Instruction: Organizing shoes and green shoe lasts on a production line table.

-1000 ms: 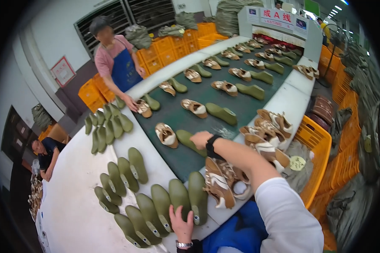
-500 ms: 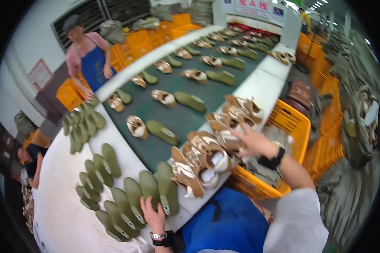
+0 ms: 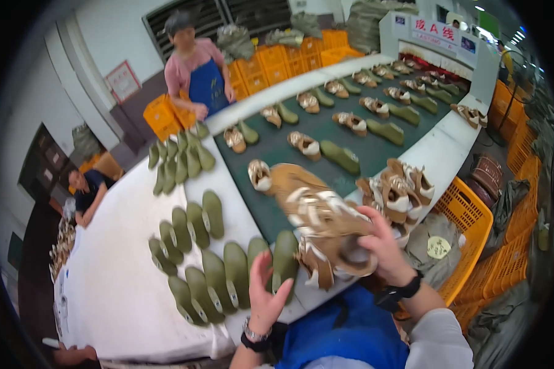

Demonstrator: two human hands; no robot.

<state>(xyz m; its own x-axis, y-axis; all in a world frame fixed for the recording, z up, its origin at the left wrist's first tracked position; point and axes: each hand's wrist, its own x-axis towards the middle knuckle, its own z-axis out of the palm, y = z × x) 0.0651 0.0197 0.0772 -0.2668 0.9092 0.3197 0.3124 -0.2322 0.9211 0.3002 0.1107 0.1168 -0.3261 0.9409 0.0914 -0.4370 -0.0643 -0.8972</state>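
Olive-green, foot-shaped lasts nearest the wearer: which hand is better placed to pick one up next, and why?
Probably the left hand: open and empty beside the lasts, while the right hand holds a brown, white-striped shoe.

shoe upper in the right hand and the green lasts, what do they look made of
Brown and white shoe upper: perhaps suede or similar fabric, matte brown with shinier pale strips. Green lasts: likely hard plastic; smooth, evenly coloured, soft sheen.

Brown shoe (image 3: pixel 317 209) now raised in right hand (image 3: pixel 388 251); left hand (image 3: pixel 268 304) spread wider
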